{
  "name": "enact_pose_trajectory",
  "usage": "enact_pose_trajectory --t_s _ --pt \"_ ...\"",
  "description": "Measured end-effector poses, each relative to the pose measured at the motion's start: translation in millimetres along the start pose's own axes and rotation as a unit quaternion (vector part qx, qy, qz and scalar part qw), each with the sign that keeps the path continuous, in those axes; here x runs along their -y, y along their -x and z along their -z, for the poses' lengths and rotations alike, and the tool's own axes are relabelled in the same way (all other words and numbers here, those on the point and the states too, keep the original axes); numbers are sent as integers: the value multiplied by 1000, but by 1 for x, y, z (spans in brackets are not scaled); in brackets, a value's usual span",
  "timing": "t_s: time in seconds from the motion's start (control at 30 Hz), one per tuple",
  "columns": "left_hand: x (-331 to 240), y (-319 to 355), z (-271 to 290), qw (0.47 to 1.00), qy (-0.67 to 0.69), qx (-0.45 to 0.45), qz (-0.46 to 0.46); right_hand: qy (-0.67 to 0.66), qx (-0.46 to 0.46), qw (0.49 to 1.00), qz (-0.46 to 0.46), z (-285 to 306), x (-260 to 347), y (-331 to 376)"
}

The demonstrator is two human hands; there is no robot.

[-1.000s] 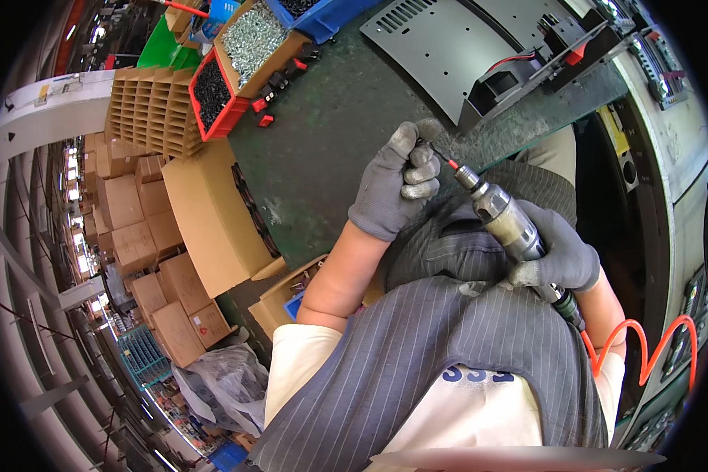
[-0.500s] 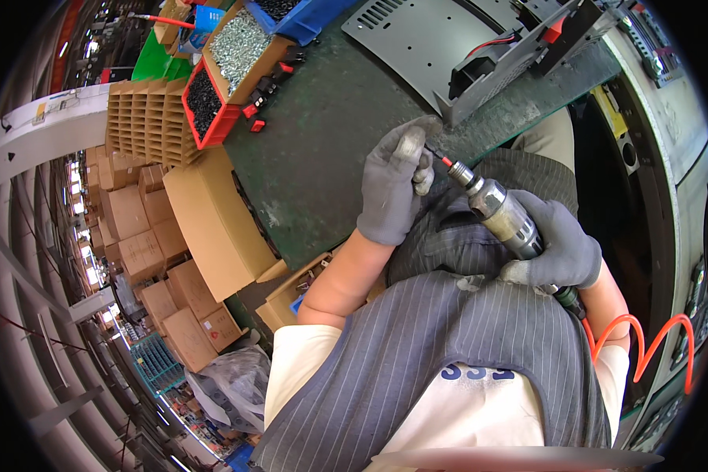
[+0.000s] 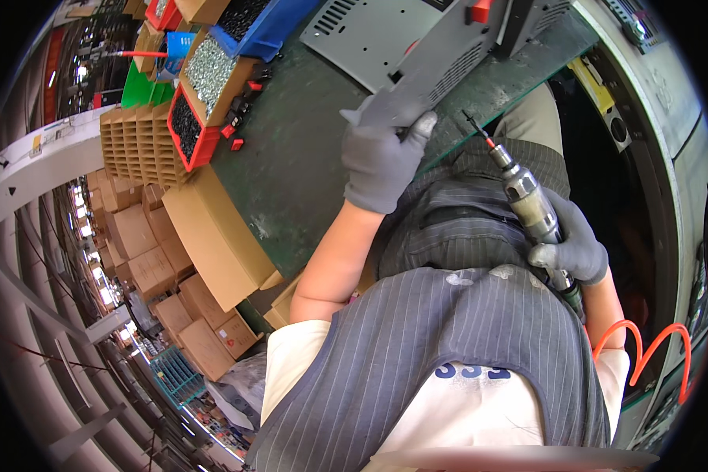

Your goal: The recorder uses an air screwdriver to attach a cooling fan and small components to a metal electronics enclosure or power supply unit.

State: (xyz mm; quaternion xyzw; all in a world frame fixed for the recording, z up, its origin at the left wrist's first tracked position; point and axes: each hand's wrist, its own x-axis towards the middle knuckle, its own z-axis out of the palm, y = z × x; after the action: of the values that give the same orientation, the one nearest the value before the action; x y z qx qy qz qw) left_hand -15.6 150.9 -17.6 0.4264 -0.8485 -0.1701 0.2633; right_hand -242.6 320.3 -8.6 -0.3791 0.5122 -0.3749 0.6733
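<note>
In my gloved left hand (image 3: 381,164) is the near end of a grey sheet-metal panel (image 3: 440,75); the thumb lies along its edge and the fingers are partly hidden. This slotted panel slants over a flat grey metal plate (image 3: 366,43) on the bench. Wrapped in my gloved right hand (image 3: 576,244) is a pneumatic screwdriver (image 3: 529,200), held above my lap. Its dark bit (image 3: 473,124) points up and away, apart from the panel, near the bench's edge. Whether a screw sits on the bit is too small to tell.
The dark green bench (image 3: 283,157) bears a red bin (image 3: 204,145) of black screws, a cardboard box (image 3: 240,79) of silver screws and a blue bin (image 3: 279,27). Small black-and-red parts (image 3: 237,144) lie beside them. An orange coiled hose (image 3: 641,354) hangs by my right arm.
My left hand has left the screwdriver's tip and taken hold of the panel's near end. The panel has swung toward me and left. The screwdriver's bit points more steeply away.
</note>
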Motion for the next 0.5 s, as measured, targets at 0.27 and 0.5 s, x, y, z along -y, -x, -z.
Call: enact_pose_trajectory --t_s 0.27,0.5 --pt "5 -12 12 994 -90 47 -51 -19 56 998 10 1 -7 -19" --pt "3 -15 19 986 -109 121 -31 -7 55 998 35 -3 -7 -28"
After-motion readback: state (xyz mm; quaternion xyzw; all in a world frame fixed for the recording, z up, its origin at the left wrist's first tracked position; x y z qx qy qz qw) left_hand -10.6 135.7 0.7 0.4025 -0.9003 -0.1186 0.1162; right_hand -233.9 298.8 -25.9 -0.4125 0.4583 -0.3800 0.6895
